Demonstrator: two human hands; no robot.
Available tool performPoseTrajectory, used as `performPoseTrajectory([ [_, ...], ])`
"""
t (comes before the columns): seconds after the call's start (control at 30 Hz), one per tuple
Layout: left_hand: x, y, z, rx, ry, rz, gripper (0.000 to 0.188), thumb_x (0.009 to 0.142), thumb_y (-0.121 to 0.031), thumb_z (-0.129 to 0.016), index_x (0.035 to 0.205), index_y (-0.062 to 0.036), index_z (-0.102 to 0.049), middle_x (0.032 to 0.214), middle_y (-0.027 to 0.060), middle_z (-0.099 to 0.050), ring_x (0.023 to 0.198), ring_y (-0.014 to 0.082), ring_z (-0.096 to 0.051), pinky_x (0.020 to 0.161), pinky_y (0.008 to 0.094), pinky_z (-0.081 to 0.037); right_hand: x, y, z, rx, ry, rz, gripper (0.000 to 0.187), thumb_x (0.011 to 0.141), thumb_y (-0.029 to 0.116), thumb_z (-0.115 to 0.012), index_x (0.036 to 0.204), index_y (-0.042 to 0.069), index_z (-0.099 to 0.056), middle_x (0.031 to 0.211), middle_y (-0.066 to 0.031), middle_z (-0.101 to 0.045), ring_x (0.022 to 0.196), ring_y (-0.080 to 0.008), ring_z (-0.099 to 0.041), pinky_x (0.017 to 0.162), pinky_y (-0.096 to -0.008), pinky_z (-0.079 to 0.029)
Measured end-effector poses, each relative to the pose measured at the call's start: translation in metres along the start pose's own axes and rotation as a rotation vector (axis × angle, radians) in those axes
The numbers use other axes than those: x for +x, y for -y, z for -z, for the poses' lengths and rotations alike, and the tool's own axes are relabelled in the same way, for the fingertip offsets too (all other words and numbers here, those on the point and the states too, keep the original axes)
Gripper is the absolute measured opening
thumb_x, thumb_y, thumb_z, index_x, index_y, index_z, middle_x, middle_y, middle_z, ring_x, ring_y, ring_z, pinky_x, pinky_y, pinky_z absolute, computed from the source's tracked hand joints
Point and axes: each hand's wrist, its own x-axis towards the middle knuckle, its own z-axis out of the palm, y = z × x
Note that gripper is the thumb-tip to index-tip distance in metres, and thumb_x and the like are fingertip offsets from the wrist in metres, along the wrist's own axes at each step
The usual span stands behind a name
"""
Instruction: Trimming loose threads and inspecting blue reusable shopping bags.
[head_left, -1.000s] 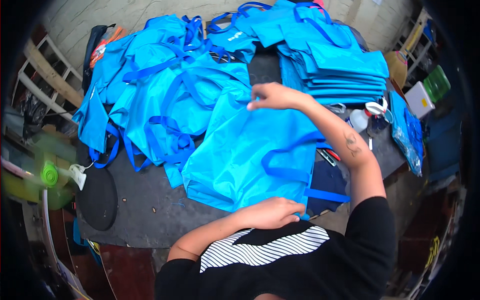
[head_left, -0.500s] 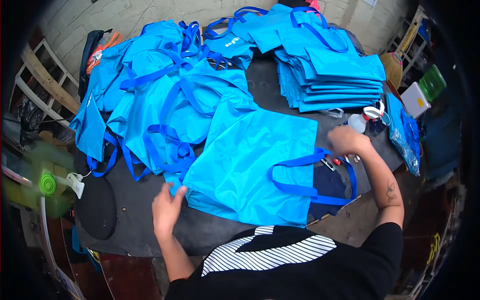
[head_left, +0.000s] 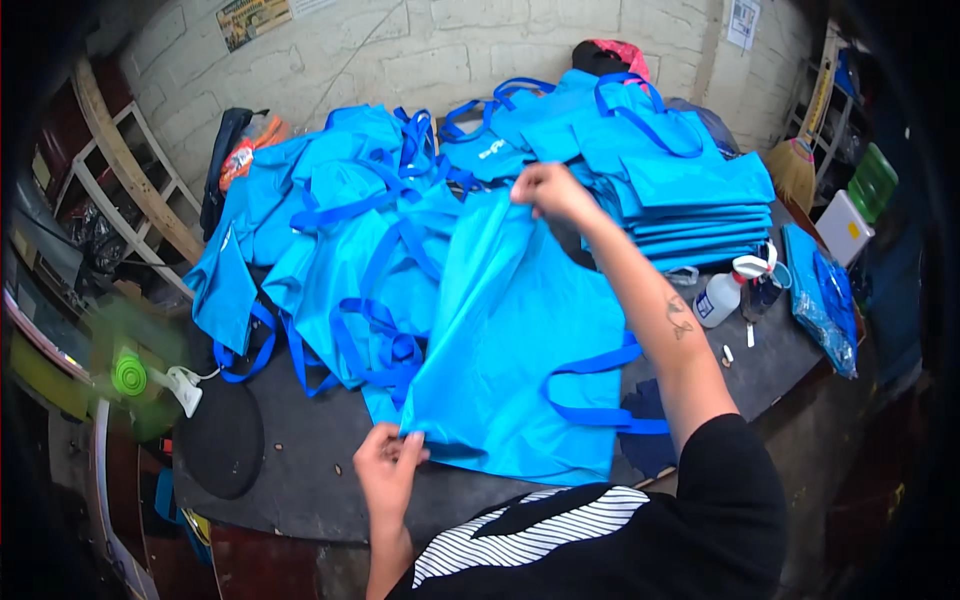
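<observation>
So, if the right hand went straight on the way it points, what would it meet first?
Past the held bag, the right hand would probably first meet the white-printed blue bag lying beyond, though depth is hard to judge here.

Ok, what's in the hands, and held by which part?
The front blue bag: the left hand pinches its near corner, the right hand its far corner, both at the end away from its handles.
</observation>
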Motion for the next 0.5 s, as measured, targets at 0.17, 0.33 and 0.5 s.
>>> performPoseTrajectory([
  [0.17, 0.026, -0.096, 0.022, -0.049, 0.739, -0.575, 0.014, 0.082, -0.003, -0.065, 0.095, 0.0031, -0.064, 0.07, 0.0099, -0.065, 0.061, 0.0145, -0.063, 0.06, 0.0254, -0.049, -0.017, 0.119, 0.059, -0.14, 0.512, 0.229, 0.016, 0.092, 0.021, -0.06, 0.088, 0.006, -0.053, 0.068, 0.0039, -0.049, 0.051, -0.0049, -0.049, 0.045, -0.0207, -0.038],
  [0.33, 0.133, -0.193, -0.03, 0.34, 0.052, -1.075, 0.048, 0.082, -0.023, -0.069, 0.122, 0.0007, -0.056, 0.112, 0.0139, -0.061, 0.104, 0.02, -0.058, 0.092, 0.0323, -0.043, -0.032, 0.209, 0.059, -0.142, 0.857, 0.544, 0.024, 0.091, 0.027, -0.062, 0.087, 0.005, -0.055, 0.072, 0.0016, -0.052, 0.064, -0.0069, -0.054, 0.055, -0.0224, -0.045],
  [0.5, 0.233, -0.227, -0.092, 0.051, 0.324, -0.769, 0.026, 0.077, -0.018, -0.073, 0.094, -0.0008, -0.064, 0.082, 0.0043, -0.065, 0.073, 0.0132, -0.06, 0.064, 0.0267, -0.048, -0.039, 0.2, 0.084, -0.368, -0.006, 0.803, 0.021, 0.093, 0.023, -0.059, 0.101, 0.003, -0.059, 0.089, -0.0038, -0.06, 0.08, -0.0106, -0.057, 0.071, -0.0259, -0.049],
])
